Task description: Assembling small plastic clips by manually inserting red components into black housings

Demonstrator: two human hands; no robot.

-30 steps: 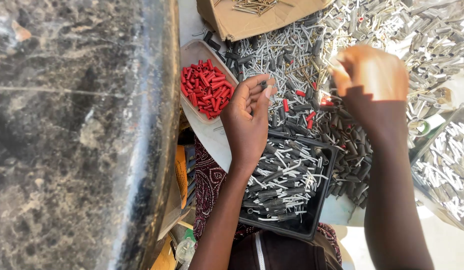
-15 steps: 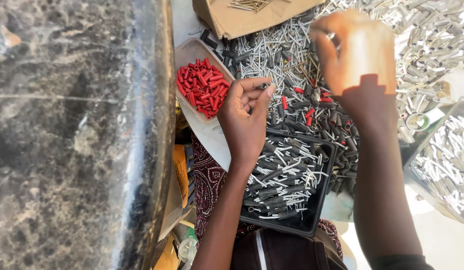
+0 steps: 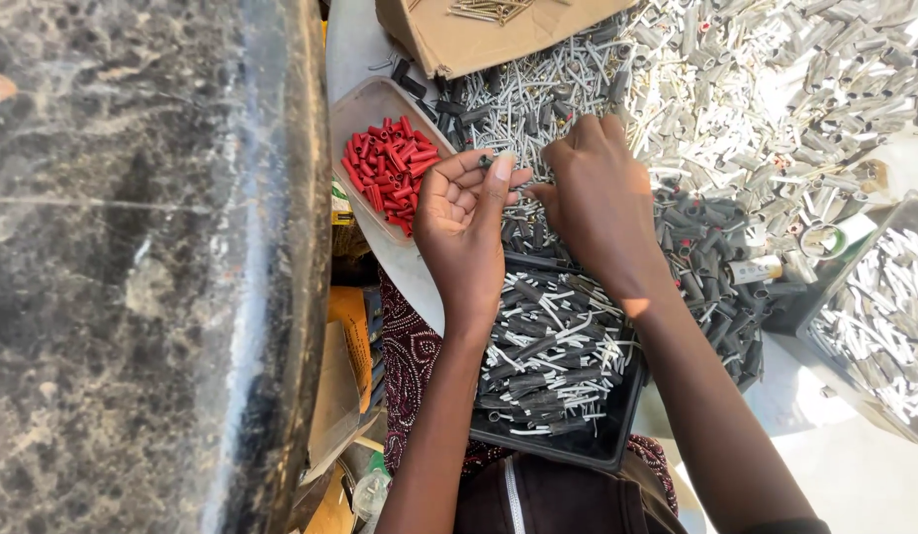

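My left hand (image 3: 464, 222) pinches a small dark piece (image 3: 486, 159) between thumb and fingertips, above the edge of a black tray (image 3: 578, 440) full of grey and white sleeves. My right hand (image 3: 597, 198) is beside it, fingers curled down next to the left fingertips; what it holds is hidden. A pale tray (image 3: 365, 104) with red sleeves (image 3: 392, 163) lies just left of my left hand. A big heap of grey and white small parts (image 3: 766, 89) spreads behind both hands.
A cardboard box (image 3: 479, 40) with metal pins sits at the top. Another tray of white sleeves (image 3: 889, 316) is at the right. A dark marbled surface (image 3: 133, 267) fills the left. Patterned cloth (image 3: 410, 366) and orange packets (image 3: 350, 331) lie below.
My right hand came down from the far heap to meet my left hand. The left hand stayed near the red sleeves, its fingers now pinched on a small piece.
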